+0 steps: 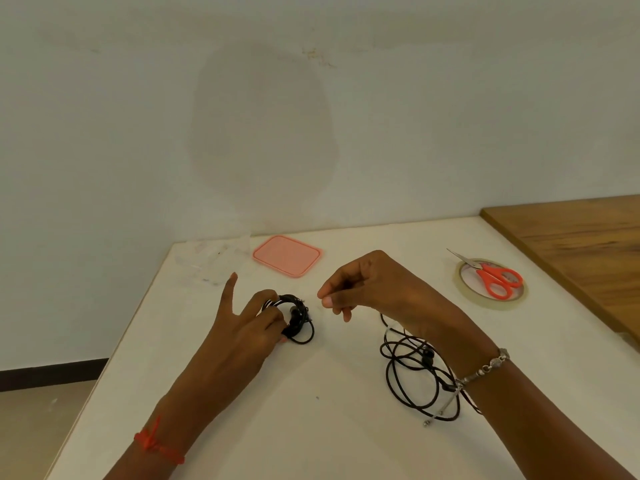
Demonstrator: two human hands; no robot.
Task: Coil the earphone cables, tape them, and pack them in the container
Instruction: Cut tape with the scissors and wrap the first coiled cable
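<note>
left hand [242, 327] pinched the coiled earphone [298, 315] on the bench [311, 427] | right hand [367, 289] just beside it, fingers curled, couldn't tell if holding tape | cable looked light, floppy, kinda springy, so I'd grab across all loops at once

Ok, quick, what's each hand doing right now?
Left hand: grips the coiled earphones.
Right hand: fingers curled, thumb to forefinger; whether they pinch anything cannot be told.

I see left hand [242, 329] gripping coiled earphone [298, 317] on table [311, 431]. Right hand [367, 289] curled, contents unclear; loose cable [412, 372] beneath its wrist.
</note>
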